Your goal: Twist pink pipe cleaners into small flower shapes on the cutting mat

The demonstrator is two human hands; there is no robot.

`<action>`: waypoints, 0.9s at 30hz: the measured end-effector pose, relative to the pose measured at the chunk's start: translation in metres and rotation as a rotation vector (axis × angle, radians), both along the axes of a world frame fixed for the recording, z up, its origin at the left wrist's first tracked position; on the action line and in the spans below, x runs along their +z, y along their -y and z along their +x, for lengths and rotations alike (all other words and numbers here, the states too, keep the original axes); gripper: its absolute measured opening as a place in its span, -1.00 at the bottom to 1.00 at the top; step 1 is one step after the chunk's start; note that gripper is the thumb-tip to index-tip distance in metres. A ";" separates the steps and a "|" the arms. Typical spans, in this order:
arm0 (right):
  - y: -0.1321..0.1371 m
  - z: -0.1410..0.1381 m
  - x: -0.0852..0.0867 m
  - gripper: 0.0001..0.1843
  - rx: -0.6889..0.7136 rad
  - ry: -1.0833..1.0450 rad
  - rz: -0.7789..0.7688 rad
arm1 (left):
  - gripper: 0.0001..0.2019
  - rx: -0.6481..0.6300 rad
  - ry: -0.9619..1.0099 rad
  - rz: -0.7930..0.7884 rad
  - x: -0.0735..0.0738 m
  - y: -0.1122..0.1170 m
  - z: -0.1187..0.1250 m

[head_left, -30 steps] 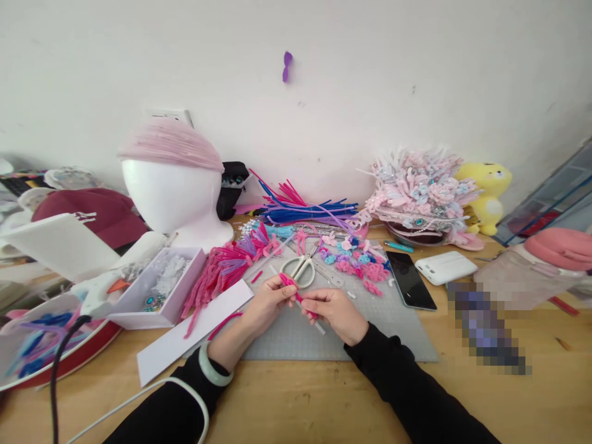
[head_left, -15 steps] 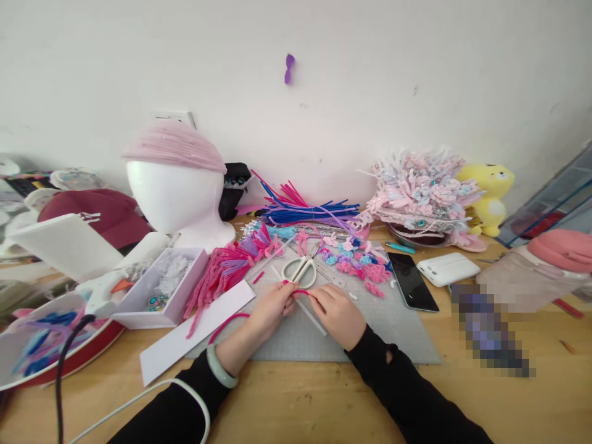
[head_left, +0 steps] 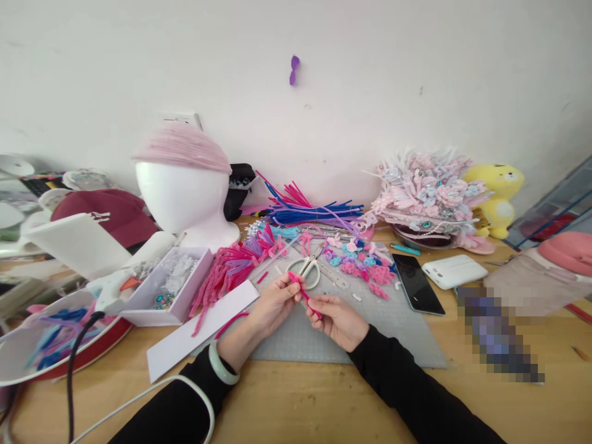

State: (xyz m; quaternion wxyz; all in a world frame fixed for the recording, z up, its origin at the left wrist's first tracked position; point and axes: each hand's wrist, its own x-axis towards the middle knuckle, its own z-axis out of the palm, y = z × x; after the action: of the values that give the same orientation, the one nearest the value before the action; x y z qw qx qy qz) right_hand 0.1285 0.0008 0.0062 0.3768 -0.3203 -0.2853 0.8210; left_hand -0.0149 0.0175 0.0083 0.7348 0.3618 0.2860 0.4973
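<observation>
A bright pink pipe cleaner [head_left: 304, 295] stretches between my two hands above the grey cutting mat [head_left: 388, 336]. My left hand [head_left: 277, 301] pinches its upper end. The fingertips of my right hand [head_left: 341, 322] grip its lower end, where a short bit sticks out. Another pink length [head_left: 231, 322] shows beside my left wrist; whether it joins the held piece I cannot tell. Just beyond my fingers, white-handled scissors [head_left: 316, 274] lie on the mat. Small pink, blue and purple fuzzy flowers [head_left: 365, 264] are spread behind and to the right.
Pink and purple pipe-cleaner strands [head_left: 234, 265] lie left of the scissors, near a white box [head_left: 139, 316] of beads and a glue gun [head_left: 111, 293]. A white cable [head_left: 203, 394] crosses my left sleeve. A phone [head_left: 419, 283] and a white power bank [head_left: 456, 271] lie right.
The held pipe cleaner has turned from nearly level to a steep slant. My left fingers have risen slightly and my right hand has dropped and turned. The view has shifted slightly.
</observation>
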 end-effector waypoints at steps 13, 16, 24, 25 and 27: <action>-0.001 0.003 -0.001 -0.85 -0.216 0.914 0.986 | -0.69 0.110 -0.396 -0.137 0.003 -0.004 -0.001; -0.001 0.001 -0.003 -0.84 -0.266 0.938 0.973 | -0.77 0.038 -0.120 -0.260 0.001 -0.004 -0.001; -0.005 0.001 0.001 -0.79 -0.087 0.192 0.088 | -0.91 -0.119 0.089 -0.168 0.001 -0.006 -0.008; -0.004 0.001 0.002 -0.79 -0.040 0.147 0.056 | -0.90 -0.150 0.092 -0.151 0.001 -0.006 -0.009; -0.003 0.002 0.002 -0.80 0.027 0.087 0.007 | -0.86 -0.177 0.077 -0.131 -0.001 -0.007 -0.010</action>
State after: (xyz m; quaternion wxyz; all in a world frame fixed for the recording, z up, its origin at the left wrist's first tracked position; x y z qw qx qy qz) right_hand 0.1303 0.0038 0.0078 0.3541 -0.3504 -0.3086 0.8103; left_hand -0.0249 0.0242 0.0076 0.8084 0.3173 0.2564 0.4244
